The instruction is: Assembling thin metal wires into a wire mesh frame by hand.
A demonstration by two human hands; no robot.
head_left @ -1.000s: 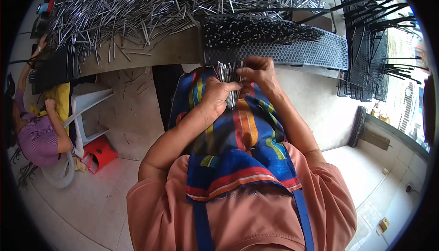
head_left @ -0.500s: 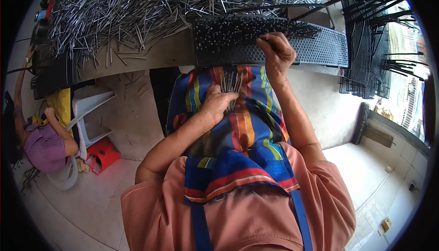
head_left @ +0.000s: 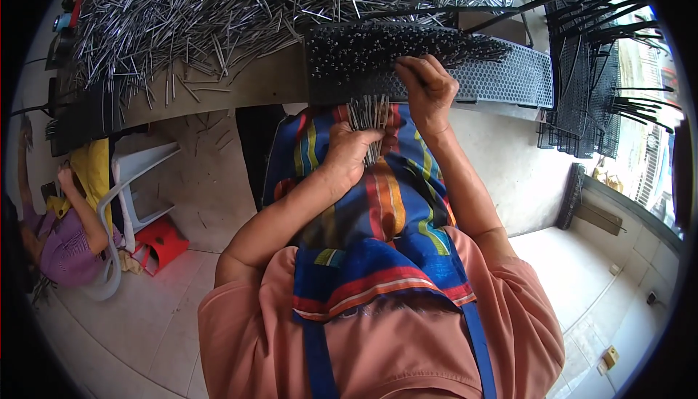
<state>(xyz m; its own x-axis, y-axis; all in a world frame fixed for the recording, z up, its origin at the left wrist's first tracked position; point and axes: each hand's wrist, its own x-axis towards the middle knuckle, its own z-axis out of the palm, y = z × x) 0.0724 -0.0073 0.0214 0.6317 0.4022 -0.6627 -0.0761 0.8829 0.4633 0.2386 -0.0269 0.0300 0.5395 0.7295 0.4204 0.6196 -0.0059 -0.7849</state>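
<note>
My left hand (head_left: 347, 153) is closed round a bundle of thin grey metal rods (head_left: 369, 119), above my striped apron (head_left: 385, 206). The rods stick out past its thumb toward the table. My right hand (head_left: 429, 88) is pinched at the near edge of a long perforated rack (head_left: 527, 77), beside its filled part. Whatever its fingertips hold is too small and dark to make out. Many dark rods (head_left: 363, 53) stand upright in the holes on the rack's left and far side; bare holes show along its right end and part of the near edge.
A large heap of loose metal rods (head_left: 196, 17) covers the table (head_left: 251, 82) at the far left. Dark mesh racks with rods (head_left: 582, 64) stand at the far right. At the left, a co-worker in purple (head_left: 73, 250) sits near a white chair (head_left: 149, 181) and a red bag (head_left: 161, 245).
My left hand and its bundle have risen slightly toward the rack. My right hand has shifted left along the rack, still pinched. The co-worker's arms have moved.
</note>
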